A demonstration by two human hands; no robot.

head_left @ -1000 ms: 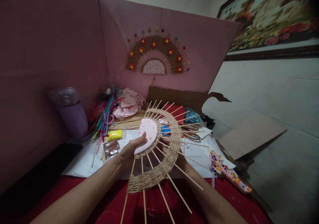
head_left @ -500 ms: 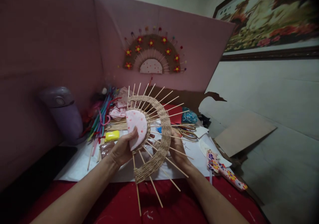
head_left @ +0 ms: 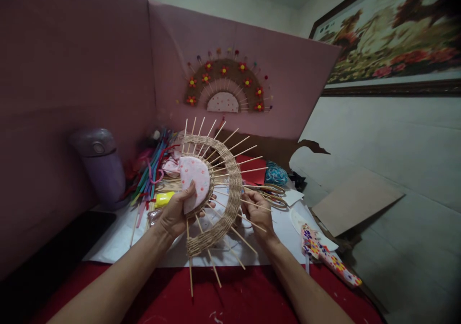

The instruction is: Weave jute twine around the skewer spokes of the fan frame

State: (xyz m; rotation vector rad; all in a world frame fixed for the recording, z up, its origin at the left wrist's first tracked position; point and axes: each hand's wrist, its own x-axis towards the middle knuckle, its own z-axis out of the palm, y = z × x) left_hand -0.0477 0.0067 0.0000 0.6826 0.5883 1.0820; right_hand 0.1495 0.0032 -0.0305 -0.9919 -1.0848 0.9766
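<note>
My left hand (head_left: 177,213) grips a half-round woven fan (head_left: 236,182), thumb on its white, red-dotted half-disc (head_left: 196,177), fingers behind. Thin wooden sticks radiate from the half-disc through a wide band of woven brown twine. The fan is held upright above the table, its flat side to the left. At the band's right edge my right hand (head_left: 257,213) is closed, fingertips pinched together by the stick ends. One stick crosses in front of these fingers. What they pinch is too small to make out; a thin strand loops just below them.
A finished fan with red flowers (head_left: 224,69) hangs on the pink panel behind. A purple tumbler (head_left: 103,165), pipe cleaners (head_left: 148,170) and a yellow packet (head_left: 164,199) stand left. Scissors (head_left: 272,194), blue yarn (head_left: 276,173) and a flower-patterned glue gun (head_left: 329,257) lie right.
My right hand has come out from behind the band to its right edge, fingers now pinched. The fan has shifted slightly left and up in my left hand's hold. The camera view has tilted slightly.
</note>
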